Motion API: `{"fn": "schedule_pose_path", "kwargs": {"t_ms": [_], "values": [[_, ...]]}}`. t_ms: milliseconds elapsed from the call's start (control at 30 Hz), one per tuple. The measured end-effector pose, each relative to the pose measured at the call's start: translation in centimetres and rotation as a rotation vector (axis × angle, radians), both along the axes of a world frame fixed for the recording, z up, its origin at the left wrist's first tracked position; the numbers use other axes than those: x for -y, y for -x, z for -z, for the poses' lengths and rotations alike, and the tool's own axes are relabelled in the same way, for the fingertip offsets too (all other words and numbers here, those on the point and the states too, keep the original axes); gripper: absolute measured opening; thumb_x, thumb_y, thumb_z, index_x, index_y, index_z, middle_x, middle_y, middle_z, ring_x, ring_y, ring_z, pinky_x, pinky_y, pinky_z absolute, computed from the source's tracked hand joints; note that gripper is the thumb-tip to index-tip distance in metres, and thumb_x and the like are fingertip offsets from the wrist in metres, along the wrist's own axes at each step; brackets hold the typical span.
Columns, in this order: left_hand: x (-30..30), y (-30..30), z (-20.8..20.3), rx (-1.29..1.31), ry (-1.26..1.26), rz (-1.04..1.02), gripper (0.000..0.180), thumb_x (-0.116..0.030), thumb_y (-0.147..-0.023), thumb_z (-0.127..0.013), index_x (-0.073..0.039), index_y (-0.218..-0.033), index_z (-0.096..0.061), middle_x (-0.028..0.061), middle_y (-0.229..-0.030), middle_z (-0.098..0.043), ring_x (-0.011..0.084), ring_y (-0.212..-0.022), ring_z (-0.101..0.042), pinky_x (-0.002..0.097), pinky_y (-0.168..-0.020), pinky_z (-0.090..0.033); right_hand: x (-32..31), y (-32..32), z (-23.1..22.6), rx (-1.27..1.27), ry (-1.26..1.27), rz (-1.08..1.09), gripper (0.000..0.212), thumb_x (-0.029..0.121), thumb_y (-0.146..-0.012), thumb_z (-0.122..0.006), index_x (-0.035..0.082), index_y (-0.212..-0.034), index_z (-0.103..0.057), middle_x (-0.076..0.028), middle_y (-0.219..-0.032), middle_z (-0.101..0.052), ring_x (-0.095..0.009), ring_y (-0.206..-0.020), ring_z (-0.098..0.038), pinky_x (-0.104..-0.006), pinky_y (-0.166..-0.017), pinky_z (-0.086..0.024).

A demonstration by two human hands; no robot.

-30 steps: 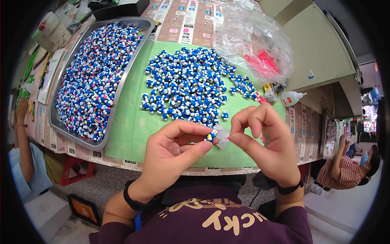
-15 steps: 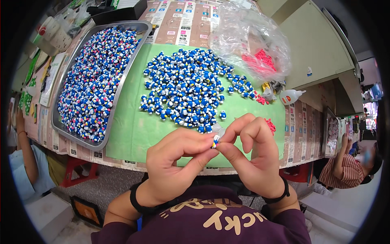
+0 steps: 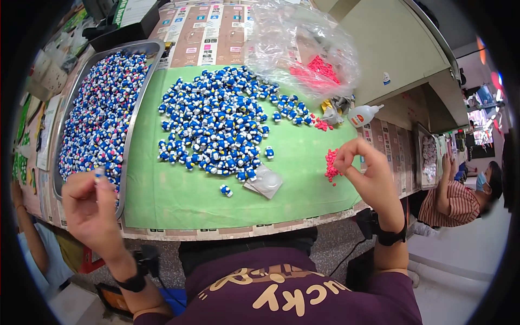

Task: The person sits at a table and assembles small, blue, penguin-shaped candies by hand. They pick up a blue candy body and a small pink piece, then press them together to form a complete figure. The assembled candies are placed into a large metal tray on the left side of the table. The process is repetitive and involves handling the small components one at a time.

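My left hand point(image 3: 93, 211) is over the near end of a metal tray point(image 3: 130, 127), pinching a small blue-and-white figure point(image 3: 99, 172) between thumb and fingertips. On the right, my right hand point(image 3: 374, 176) has thumb and forefinger closed at the edge of a little heap of pink pieces point(image 3: 331, 162); whether a piece is between them is hidden. A big pile of blue-and-white figures point(image 3: 214, 124) covers the middle of a green sheet point(image 3: 179, 206). One loose figure point(image 3: 226, 190) lies nearer to me, beside a clear round dish on a pale square point(image 3: 265, 181).
Beyond the pile rests a clear plastic bag point(image 3: 271, 40) with pink pieces inside. A white squeeze bottle point(image 3: 364, 115) leans at the right, below a grey-green cabinet point(image 3: 401, 59). A black box point(image 3: 116, 32) stands at the back left. Other people sit at both sides.
My hands have moved apart from their meeting point in the middle. The left has carried a figure to the tray; the right has reached the pink heap. The view has shifted slightly.
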State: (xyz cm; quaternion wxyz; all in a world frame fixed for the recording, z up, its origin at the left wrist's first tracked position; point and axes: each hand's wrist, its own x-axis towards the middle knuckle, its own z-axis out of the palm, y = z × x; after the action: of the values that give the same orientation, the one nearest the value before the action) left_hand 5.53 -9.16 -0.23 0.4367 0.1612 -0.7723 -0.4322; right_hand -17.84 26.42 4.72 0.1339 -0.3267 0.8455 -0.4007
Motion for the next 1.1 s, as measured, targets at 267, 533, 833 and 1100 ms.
{"fn": "schedule_pose_path", "kwargs": {"t_ms": [267,533,833,1100], "values": [[-2.3,1.8,-0.9,0.244,0.209,-0.244,0.023,0.000,-0.087,-0.067,-0.003,-0.109,-0.062,0.0064,-0.109,-0.060,0.0148,-0.094,-0.058,0.0261,-0.072,-0.051,-0.7,-0.7,3.0,-0.298,-0.296,-0.140,0.016,-0.007,-0.076,-0.059,0.005,-0.080,-0.050,-0.009,-0.077,-0.058,-0.030,-0.078,-0.059,-0.0382,-0.079,-0.044],[-9.5,5.1,0.2,0.573,0.243,0.517,0.024,-0.001,-0.079,-0.070,-0.003,-0.102,-0.064,0.0103,-0.096,-0.058,0.0278,-0.086,-0.060,0.0369,-0.073,-0.050,-0.2,-1.3,3.7,-0.428,-0.389,-0.161,0.013,-0.003,-0.077,-0.059,0.007,-0.081,-0.051,-0.008,-0.077,-0.056,-0.029,-0.081,-0.058,-0.0382,-0.082,-0.039],[-9.2,5.4,0.1,0.579,0.153,0.575,0.015,0.002,-0.082,-0.068,0.000,-0.097,-0.064,0.0083,-0.091,-0.059,0.0230,-0.080,-0.063,0.0323,-0.067,-0.051,1.0,-1.3,3.2,-0.448,-0.422,-0.227,0.015,-0.004,-0.076,-0.060,0.008,-0.080,-0.052,-0.007,-0.078,-0.056,-0.028,-0.079,-0.056,-0.0369,-0.082,-0.039],[-10.5,6.2,-2.1,0.230,-0.810,0.795,0.014,0.003,-0.092,-0.060,0.002,-0.104,-0.067,0.0112,-0.102,-0.059,0.0156,-0.082,-0.063,0.0258,-0.069,-0.056,6.8,-4.6,-1.1,0.018,0.320,-0.399,0.025,-0.009,-0.075,-0.070,0.009,-0.081,-0.053,-0.004,-0.090,-0.065,-0.023,-0.081,-0.061,-0.0353,-0.080,-0.042]]}}
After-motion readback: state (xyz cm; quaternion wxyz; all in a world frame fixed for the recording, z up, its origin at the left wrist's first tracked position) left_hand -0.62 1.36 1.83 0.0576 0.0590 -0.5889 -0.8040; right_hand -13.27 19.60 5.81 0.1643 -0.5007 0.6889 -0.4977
